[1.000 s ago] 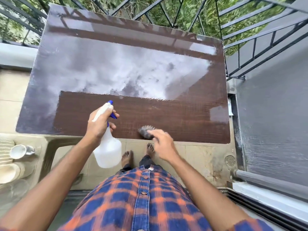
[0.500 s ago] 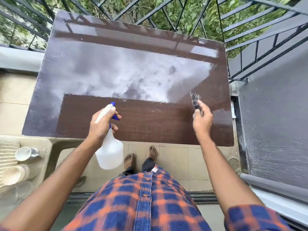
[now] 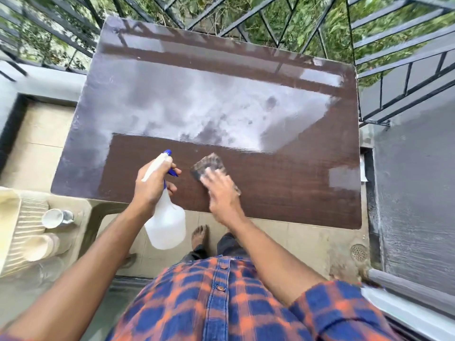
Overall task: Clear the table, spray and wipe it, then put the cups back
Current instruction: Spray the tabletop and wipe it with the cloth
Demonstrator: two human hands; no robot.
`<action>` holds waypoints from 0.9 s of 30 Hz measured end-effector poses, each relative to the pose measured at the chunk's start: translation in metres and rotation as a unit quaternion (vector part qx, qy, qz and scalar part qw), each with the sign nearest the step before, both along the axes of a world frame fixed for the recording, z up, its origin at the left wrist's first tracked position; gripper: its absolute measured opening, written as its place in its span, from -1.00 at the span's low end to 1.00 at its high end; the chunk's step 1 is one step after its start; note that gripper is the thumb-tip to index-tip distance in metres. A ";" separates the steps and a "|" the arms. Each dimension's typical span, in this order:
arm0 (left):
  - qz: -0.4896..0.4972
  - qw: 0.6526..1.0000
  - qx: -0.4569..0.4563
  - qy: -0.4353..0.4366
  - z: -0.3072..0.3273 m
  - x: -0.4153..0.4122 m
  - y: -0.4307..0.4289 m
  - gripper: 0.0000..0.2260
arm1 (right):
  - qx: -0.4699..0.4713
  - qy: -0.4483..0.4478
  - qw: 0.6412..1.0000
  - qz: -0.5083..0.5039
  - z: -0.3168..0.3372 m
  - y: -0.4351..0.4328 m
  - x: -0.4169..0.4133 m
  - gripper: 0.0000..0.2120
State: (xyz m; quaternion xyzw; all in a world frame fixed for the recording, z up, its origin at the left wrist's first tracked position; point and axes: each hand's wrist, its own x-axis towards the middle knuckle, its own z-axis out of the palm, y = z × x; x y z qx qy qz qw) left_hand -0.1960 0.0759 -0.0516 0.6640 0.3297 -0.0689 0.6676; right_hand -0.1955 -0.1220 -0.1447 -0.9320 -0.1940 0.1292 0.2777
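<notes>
The surface (image 3: pixel 295 193) is a dark brown wood-grain board with rounded corners. Its far half is filmed with a pale, cloudy wet sheen, while the near strip shows bare, matte grain. A small pale patch sits near the right edge.

The left hand (image 3: pixel 151 185) grips the neck of a spray bottle (image 3: pixel 167 225), fingers curled round it and one on the blue trigger. The bottle is translucent white plastic with a rounded body that hangs below the near edge of the surface.

Just beside it, the right hand (image 3: pixel 221 193) presses a pad (image 3: pixel 209 163) onto the bare brown strip, with fingers laid straight and flat across it. The pad is flat, roughly rectangular, and mottled grey and dark. Both hand and pad are blurred.

Two cups lie on a ribbed beige chair (image 3: pixel 29 217) at the left, well apart from the surface: a white cup (image 3: pixel 55 217) and a cream cup (image 3: pixel 40 244).

A black metal railing (image 3: pixel 394 57) runs behind the far edge.
</notes>
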 end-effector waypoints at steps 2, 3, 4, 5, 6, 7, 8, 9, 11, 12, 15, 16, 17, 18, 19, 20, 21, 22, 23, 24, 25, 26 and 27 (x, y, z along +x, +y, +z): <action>0.014 1.000 -0.003 -0.005 0.001 0.001 -0.001 -0.74 | -0.003 -0.007 0.993 0.119 -0.002 0.010 -0.020 -0.37; 0.019 1.000 -0.001 -0.006 0.002 0.001 -0.002 -0.73 | -0.006 -0.011 0.986 0.163 -0.002 0.006 -0.023 -0.35; 0.022 1.000 0.001 -0.005 0.002 0.002 -0.002 -0.73 | -0.010 -0.011 0.981 0.192 -0.002 -0.003 -0.021 -0.34; 0.027 1.000 0.001 -0.003 0.002 0.001 -0.001 -0.73 | -0.018 -0.010 0.978 0.210 0.000 -0.014 -0.018 -0.34; 0.034 0.999 -0.003 -0.002 0.003 0.000 0.000 -0.74 | -0.026 -0.013 0.977 0.213 0.002 -0.026 -0.015 -0.35; 0.042 0.999 -0.010 0.000 0.003 0.000 0.001 -0.75 | -0.034 -0.019 0.979 0.200 0.004 -0.042 -0.011 -0.36; 0.050 0.999 -0.017 0.000 0.005 0.000 0.001 -0.75 | -0.040 -0.020 0.984 0.174 0.007 -0.059 -0.005 -0.39; 0.056 0.998 -0.021 0.000 0.006 0.001 0.001 -0.76 | -0.042 -0.019 0.989 0.140 0.009 -0.076 0.005 -0.42; 0.068 0.997 -0.023 -0.001 0.008 0.002 0.001 -0.76 | -0.043 -0.023 0.997 0.056 0.011 -0.096 0.037 -0.48; 0.074 0.997 -0.024 -0.002 0.009 0.002 0.001 -0.77 | -0.054 -0.020 0.998 0.013 0.012 -0.096 0.056 -0.50; 0.100 0.995 -0.019 0.002 0.011 0.002 0.003 -0.77 | -0.092 -0.004 0.995 -0.042 0.018 -0.060 0.117 -0.53; 0.106 0.994 -0.017 0.001 0.013 0.003 0.003 -0.77 | -0.093 0.002 0.995 -0.039 0.019 -0.042 0.132 -0.54; 0.113 0.993 -0.017 0.001 0.013 0.003 0.003 -0.76 | -0.092 0.007 0.995 -0.026 0.019 -0.022 0.142 -0.54; 0.121 0.993 -0.015 0.000 0.014 0.003 0.003 -0.76 | -0.092 0.011 0.996 0.000 0.018 0.000 0.148 -0.53; 0.128 0.992 -0.011 0.001 0.014 0.003 0.003 -0.76 | -0.090 0.013 0.995 0.033 0.019 0.022 0.149 -0.53; 0.133 0.991 -0.008 0.002 0.014 0.003 0.003 -0.76 | -0.087 0.012 0.994 0.071 0.019 0.042 0.143 -0.53; 0.137 0.991 -0.005 0.001 0.014 0.003 0.003 -0.75 | -0.085 0.006 0.990 0.114 0.017 0.059 0.131 -0.53; 0.138 0.990 -0.002 0.000 0.014 0.003 0.002 -0.75 | -0.084 -0.006 0.983 0.160 0.015 0.069 0.115 -0.52; 0.139 0.990 0.001 -0.002 0.014 0.004 0.000 -0.74 | -0.080 -0.018 0.975 0.206 0.012 0.070 0.097 -0.51; 0.144 0.990 0.001 -0.005 0.014 0.004 -0.001 -0.74 | -0.076 -0.025 0.965 0.248 0.010 0.064 0.079 -0.50; 0.150 0.989 -0.003 -0.010 0.013 0.004 -0.002 -0.75 | -0.068 -0.029 0.956 0.284 0.007 0.050 0.062 -0.51; 0.154 0.988 -0.008 -0.013 0.012 0.004 -0.003 -0.76 | -0.055 -0.031 0.949 0.308 0.005 0.030 0.049 -0.52; 0.152 0.988 -0.011 -0.009 0.011 0.004 -0.003 -0.76 | -0.041 -0.033 0.947 0.317 0.003 0.006 0.041 -0.54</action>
